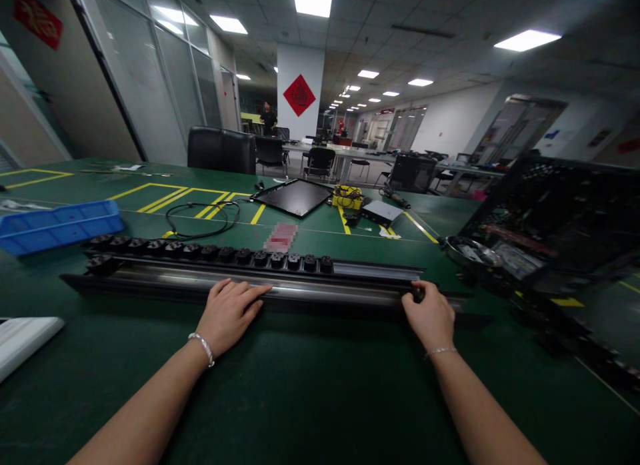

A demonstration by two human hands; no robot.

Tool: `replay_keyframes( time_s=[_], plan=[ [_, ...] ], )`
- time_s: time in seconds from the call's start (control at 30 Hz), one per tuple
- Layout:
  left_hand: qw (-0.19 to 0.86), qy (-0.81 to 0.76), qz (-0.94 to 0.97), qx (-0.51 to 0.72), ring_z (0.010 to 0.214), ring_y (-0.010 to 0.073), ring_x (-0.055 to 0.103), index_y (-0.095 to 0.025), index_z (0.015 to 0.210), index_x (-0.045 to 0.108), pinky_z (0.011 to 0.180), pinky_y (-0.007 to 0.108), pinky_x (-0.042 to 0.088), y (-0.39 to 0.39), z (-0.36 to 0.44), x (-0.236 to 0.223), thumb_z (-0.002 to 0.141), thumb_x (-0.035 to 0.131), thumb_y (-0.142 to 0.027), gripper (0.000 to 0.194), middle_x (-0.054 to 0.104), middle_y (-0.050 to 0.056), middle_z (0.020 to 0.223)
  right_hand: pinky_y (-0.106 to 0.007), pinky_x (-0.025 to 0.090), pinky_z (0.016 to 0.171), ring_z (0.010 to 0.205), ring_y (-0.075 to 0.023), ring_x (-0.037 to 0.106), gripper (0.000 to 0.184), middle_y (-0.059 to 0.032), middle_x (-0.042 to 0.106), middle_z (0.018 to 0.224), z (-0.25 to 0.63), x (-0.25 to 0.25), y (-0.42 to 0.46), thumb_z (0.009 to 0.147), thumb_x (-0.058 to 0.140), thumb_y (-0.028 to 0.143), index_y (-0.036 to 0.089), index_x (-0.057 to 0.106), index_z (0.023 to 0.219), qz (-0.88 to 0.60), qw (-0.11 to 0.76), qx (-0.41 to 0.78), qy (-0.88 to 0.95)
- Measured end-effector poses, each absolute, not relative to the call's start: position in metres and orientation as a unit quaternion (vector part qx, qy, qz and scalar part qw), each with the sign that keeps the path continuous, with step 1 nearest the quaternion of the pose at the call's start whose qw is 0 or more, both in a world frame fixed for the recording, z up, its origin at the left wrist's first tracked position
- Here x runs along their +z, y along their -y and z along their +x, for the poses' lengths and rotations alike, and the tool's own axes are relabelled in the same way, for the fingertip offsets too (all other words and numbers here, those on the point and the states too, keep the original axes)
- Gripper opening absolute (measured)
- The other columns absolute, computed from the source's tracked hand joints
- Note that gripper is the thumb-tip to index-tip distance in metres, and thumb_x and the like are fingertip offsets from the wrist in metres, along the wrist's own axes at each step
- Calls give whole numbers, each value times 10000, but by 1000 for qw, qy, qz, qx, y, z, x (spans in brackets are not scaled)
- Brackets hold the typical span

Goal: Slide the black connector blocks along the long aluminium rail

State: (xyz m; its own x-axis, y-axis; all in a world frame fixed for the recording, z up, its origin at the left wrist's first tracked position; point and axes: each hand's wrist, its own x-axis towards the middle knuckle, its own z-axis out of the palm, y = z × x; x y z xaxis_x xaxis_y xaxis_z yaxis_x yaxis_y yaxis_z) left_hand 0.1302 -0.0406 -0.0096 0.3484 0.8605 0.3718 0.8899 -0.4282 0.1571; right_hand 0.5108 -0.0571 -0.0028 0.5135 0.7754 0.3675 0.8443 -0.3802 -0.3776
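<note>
A long black metal channel (325,295), shaped like a power strip housing, lies across the green table in front of me. Along its far side runs a row of black socket modules (260,258), ending around the middle right. My left hand (227,318) rests on the near edge of the channel, its fingers stretched out and flat, gripping nothing. Towards the channel's right end, my right hand (434,313) is closed, thumb and fingers pinching a small black socket module (418,292). The fingers partly hide that piece.
A blue plastic bin (63,225) stands at left, above a white object (27,342). Behind the channel are a black cable (200,218), a flat black panel (299,197), a yellow item (349,197) and a grey box (381,212). An opened black chassis (555,232) fills the right.
</note>
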Motion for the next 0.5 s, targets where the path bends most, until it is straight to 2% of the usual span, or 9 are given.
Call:
replay_keyframes(
  time_s=[0.5],
  plan=[
    [45, 532, -821, -200, 848, 168, 563, -355, 1157, 537, 955, 401, 260, 40, 130, -11, 873, 398, -336, 317, 614, -19, 812, -386, 368, 870, 953, -252, 547, 399, -100, 612, 997, 510, -2, 58, 734, 423, 326, 168, 531, 1084, -828, 267, -65, 489]
  ],
)
